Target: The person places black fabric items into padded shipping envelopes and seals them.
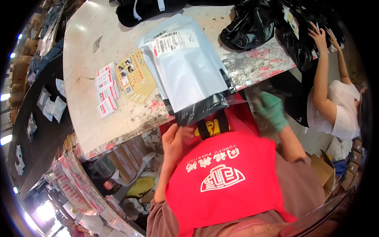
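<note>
A stack of pale grey-white plastic mailing bags [189, 74] lies at the table's near edge, the top one bearing a printed label. Its black open end [201, 108] hangs over the edge towards me. Close below its left corner is my bare left hand [174, 139], its fingers blurred; whether they grip the plastic is unclear. My right hand [271, 109], in a green glove, is right of the stack and blurred. A thin clear strip [241, 101] runs from the bag's end to the gloved fingers, which are closed on it.
White-and-red cards [106, 89] and yellow printed cards [134, 75] lie on the worn table [83, 59]. Black plastic bags [251, 26] sit at the back right, where another person's hands [319, 38] work. At left, a dark conveyor [23, 109] carries several parcels.
</note>
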